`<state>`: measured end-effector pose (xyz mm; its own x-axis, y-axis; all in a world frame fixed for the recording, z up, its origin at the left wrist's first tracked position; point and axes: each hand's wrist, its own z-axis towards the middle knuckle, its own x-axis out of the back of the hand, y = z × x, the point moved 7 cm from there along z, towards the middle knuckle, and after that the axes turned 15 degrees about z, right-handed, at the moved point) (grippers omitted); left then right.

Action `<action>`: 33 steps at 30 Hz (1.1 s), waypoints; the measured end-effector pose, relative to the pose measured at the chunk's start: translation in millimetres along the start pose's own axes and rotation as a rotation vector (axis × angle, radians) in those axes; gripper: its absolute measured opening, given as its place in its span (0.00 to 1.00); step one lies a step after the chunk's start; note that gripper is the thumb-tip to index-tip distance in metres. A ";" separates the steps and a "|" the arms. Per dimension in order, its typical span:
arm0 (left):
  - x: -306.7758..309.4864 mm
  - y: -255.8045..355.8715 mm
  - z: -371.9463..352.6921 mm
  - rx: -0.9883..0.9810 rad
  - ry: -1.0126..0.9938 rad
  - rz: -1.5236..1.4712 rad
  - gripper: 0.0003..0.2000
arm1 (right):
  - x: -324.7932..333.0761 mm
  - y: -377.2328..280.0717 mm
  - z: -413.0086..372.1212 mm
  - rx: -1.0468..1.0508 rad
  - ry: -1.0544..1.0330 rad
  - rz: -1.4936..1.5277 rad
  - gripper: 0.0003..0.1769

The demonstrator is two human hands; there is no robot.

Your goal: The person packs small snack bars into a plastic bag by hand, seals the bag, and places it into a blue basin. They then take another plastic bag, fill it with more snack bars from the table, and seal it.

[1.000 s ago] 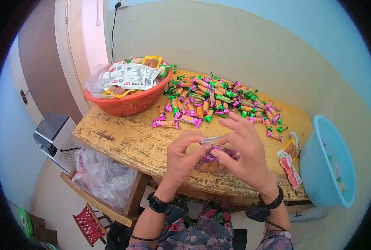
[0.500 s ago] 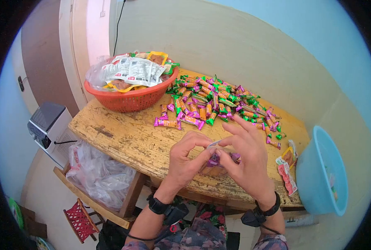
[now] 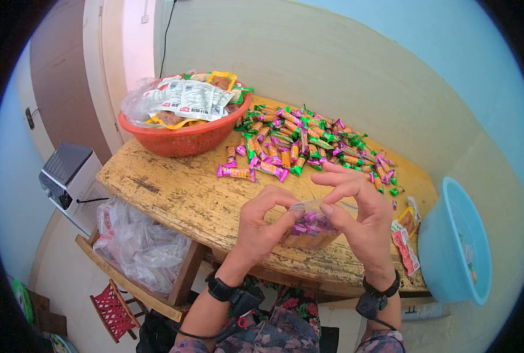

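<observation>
A clear zip bag (image 3: pixel 312 226) with purple-wrapped snacks inside is held up near the table's front edge. My left hand (image 3: pixel 263 220) pinches the left end of its top edge between thumb and fingers. On the other side, my right hand (image 3: pixel 359 217) grips the edge with thumb and index finger, its other fingers raised. Beyond my hands lies a wide heap of small wrapped snacks (image 3: pixel 291 141) in purple, green and orange. Wrist bands with small devices sit on both my wrists.
An orange basket (image 3: pixel 179 141) piled with snack packets stands at the back left. At right are a light blue tub (image 3: pixel 450 247) and a red packet (image 3: pixel 405 252). An open drawer (image 3: pixel 138 288) full of plastic bags juts out at the left front of the wooden table (image 3: pixel 179 194).
My right hand has moved slightly to the right, away from my left. The bag's top edge now stretches wider between them, and more of the bag shows.
</observation>
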<state>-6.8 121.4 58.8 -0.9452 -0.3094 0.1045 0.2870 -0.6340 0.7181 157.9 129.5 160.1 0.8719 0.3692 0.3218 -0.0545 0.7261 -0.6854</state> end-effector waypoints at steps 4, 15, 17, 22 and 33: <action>-4.0 -7.4 -3.1 0.112 -0.001 -0.106 0.04 | 9.8 -1.5 -5.0 0.032 0.080 -0.145 0.12; 0.0 -11.3 -2.3 0.178 0.011 -0.179 0.05 | 50.2 32.0 -37.1 -0.254 -0.023 -0.245 0.18; 1.9 -18.0 -4.1 0.250 0.019 -0.252 0.05 | 60.7 43.3 -44.2 -0.298 0.032 -0.127 0.15; -3.2 -12.7 -5.3 0.278 0.007 -0.319 0.06 | 68.7 65.3 -63.6 -0.410 0.213 0.267 0.09; 5.5 -6.3 -2.4 0.269 -0.009 -0.207 0.05 | 69.6 74.8 -53.2 -0.248 0.201 0.219 0.05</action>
<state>-13.5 121.9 53.2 -0.9807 -0.1870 -0.0574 0.0386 -0.4728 0.8803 240.3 178.6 96.4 0.9320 0.3609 0.0325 -0.1521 0.4712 -0.8688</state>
